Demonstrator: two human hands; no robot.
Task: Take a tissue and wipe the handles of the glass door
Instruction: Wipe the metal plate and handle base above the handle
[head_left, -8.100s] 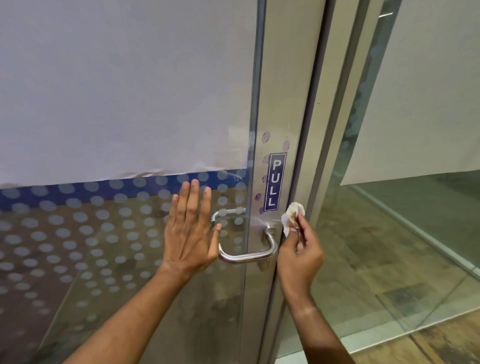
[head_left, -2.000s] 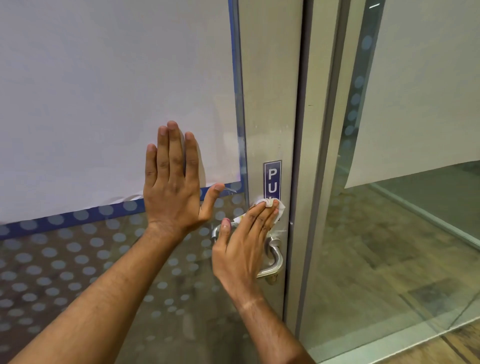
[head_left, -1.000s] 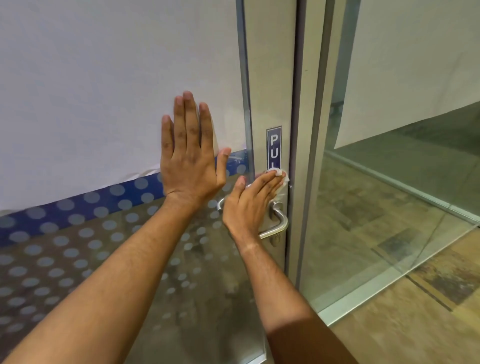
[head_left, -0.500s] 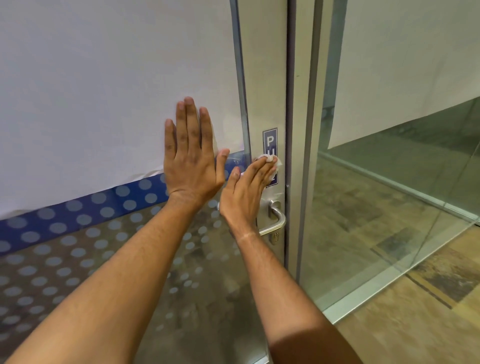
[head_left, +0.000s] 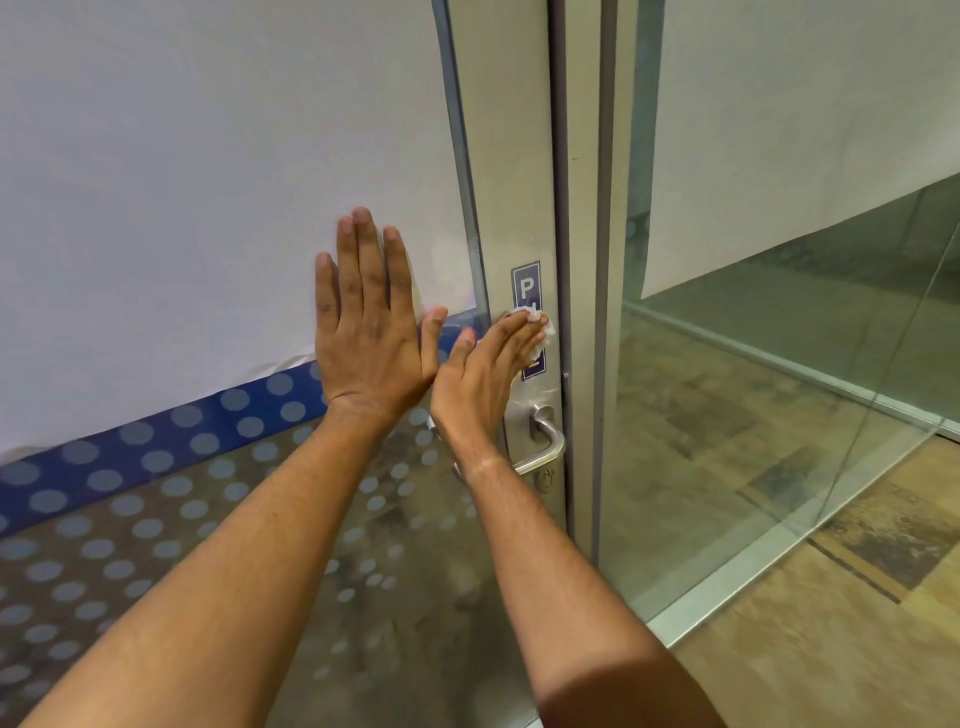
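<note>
A: Where was the tissue (head_left: 540, 332)?

B: Just right of the frame's centre, crumpled under the fingertips of the right hand (head_left: 485, 376), pressed against the blue PULL sign (head_left: 527, 291) on the metal door stile (head_left: 511, 156). The fingers lay nearly straight over it, pinning it flat rather than clenching.

A: And the handle (head_left: 545, 447)?

B: Below that hand, lower centre-right, a steel lever. The tissue was above it, not touching it.

A: The other hand?

B: The left hand (head_left: 371, 332) lay flat and spread, grasping nothing, palm on the glass door (head_left: 208, 519), at the lower edge of the white sheet (head_left: 208, 182) at centre.
</note>
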